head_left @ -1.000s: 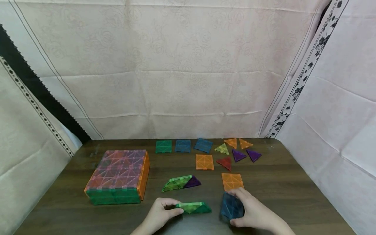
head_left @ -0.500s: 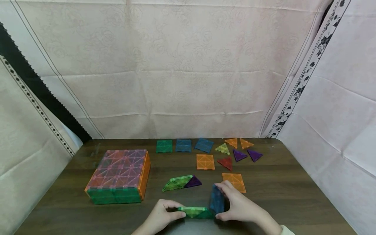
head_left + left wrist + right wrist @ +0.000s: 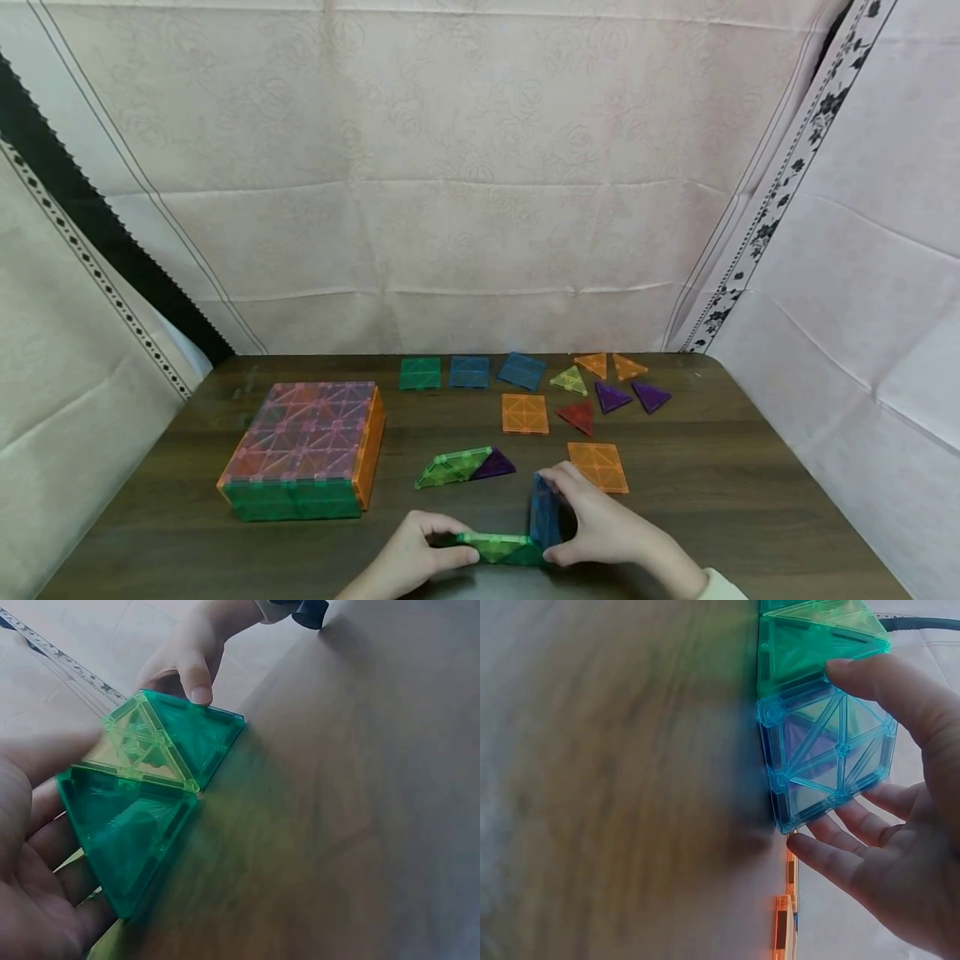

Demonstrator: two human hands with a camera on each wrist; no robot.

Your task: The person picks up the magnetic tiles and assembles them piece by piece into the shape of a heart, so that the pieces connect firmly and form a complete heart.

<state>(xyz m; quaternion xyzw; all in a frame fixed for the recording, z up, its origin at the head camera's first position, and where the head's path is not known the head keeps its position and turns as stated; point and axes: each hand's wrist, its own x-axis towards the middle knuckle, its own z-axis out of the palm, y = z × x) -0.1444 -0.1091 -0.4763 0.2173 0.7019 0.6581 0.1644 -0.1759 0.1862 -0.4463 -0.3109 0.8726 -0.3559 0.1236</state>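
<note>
My left hand (image 3: 416,554) pinches the left end of a low green strip of joined triangular magnetic tiles (image 3: 501,548). In the left wrist view the strip has two dark green triangles (image 3: 135,836) with a lighter yellow-green one between them. My right hand (image 3: 603,529) holds a blue square magnetic tile (image 3: 544,510) on edge, thumb near the bottom and fingers at the top. The blue tile (image 3: 821,757) meets the strip's right end in the right wrist view, the thumb lying over that seam. A second green strip with a purple triangle (image 3: 461,467) lies just behind.
A box built of tiles, red-purple on top with green and orange sides (image 3: 292,450), stands at the left. Loose orange squares (image 3: 598,467), blue squares (image 3: 470,372), a green square (image 3: 420,374) and several small triangles (image 3: 576,417) lie towards the table's back right.
My right hand has brought the blue tile leftward from beside the orange square and turned it on edge against the green strip. The left hand has shifted slightly right and nearer with the strip.
</note>
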